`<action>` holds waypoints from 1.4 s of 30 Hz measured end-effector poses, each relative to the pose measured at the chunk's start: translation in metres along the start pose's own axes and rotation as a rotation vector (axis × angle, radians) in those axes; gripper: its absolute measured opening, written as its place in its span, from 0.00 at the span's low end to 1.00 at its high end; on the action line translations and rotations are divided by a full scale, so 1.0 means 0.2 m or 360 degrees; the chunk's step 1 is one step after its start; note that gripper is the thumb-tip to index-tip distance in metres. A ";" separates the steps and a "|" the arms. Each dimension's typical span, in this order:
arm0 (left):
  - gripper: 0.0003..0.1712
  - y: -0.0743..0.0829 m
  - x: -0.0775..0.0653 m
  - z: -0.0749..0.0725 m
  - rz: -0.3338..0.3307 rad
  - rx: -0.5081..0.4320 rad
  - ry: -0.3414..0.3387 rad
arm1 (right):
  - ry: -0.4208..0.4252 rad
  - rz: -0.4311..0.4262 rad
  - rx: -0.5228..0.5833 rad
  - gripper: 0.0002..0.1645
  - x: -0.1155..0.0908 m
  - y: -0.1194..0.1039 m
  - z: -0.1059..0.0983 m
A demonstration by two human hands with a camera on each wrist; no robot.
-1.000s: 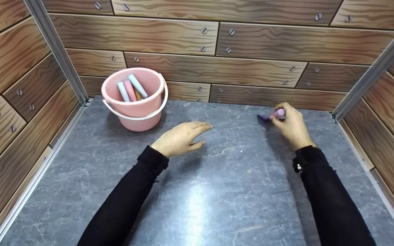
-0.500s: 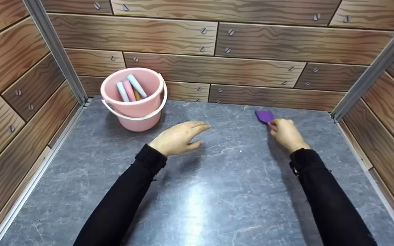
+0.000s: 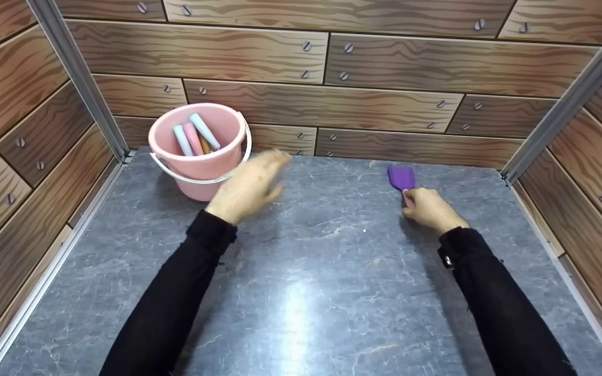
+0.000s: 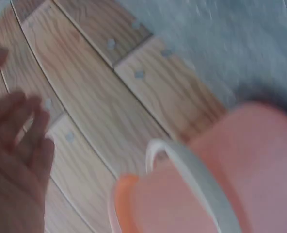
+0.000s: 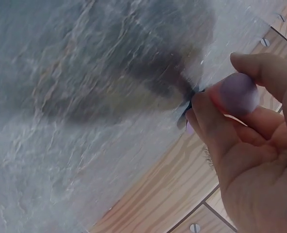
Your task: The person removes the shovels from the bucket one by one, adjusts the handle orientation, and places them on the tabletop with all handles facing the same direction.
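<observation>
My right hand [image 3: 431, 210] grips the handle of a small purple spatula [image 3: 402, 177] at the back right. Its flat blade points away toward the back wall. In the right wrist view, the lilac rounded end of the handle [image 5: 239, 93] shows between thumb and fingers. My left hand [image 3: 246, 189], blurred and holding nothing, is at the right side of a pink bucket [image 3: 191, 168] and overlaps its edge in the head view. The bucket's white carrying handle [image 4: 194, 179] hangs down along its side. Light blue and pink handles [image 3: 192, 137] stick up inside the bucket.
Wood-patterned walls [image 3: 384, 68] enclose the grey marbled table [image 3: 322, 271] at the back and both sides. Metal posts [image 3: 557, 99] stand in the back corners. A tiny white speck [image 3: 364, 230] lies on the tabletop.
My right hand has turned the spatula from blade sideways to blade pointing away, and shifted slightly toward me. My left hand has moved left and away from me, to the bucket.
</observation>
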State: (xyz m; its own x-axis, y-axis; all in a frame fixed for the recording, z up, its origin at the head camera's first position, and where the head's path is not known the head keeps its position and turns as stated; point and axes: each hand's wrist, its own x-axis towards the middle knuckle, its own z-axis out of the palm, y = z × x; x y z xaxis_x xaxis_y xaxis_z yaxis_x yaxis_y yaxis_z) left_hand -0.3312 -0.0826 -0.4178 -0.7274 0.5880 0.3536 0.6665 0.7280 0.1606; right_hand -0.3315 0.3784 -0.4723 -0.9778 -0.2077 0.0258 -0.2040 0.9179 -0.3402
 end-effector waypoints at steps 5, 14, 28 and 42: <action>0.34 -0.14 -0.03 -0.09 -0.0307 0.0144 0.0307 | 0.0007 -0.0010 0.0010 0.12 -0.01 0.01 0.00; 0.07 -0.30 -0.13 -0.16 -0.0520 0.0263 0.0312 | 0.0034 -0.0011 0.0014 0.15 -0.03 0.01 0.00; 0.13 -0.32 -0.29 -0.16 -0.0291 0.0031 0.0408 | 0.0039 -0.0024 0.0047 0.12 -0.04 0.02 0.02; 0.16 -0.21 -0.44 -0.25 -0.0120 -0.0139 0.0170 | 0.0000 0.0025 0.0052 0.11 -0.05 0.02 0.02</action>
State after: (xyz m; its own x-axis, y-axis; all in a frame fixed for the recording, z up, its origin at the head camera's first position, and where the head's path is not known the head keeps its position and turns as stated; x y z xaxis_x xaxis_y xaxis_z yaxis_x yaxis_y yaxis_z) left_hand -0.2870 -0.1819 -0.4091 -0.7576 0.4887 0.4326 0.6257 0.7324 0.2685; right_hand -0.3224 0.3829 -0.4775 -0.9809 -0.1934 0.0203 -0.1870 0.9095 -0.3713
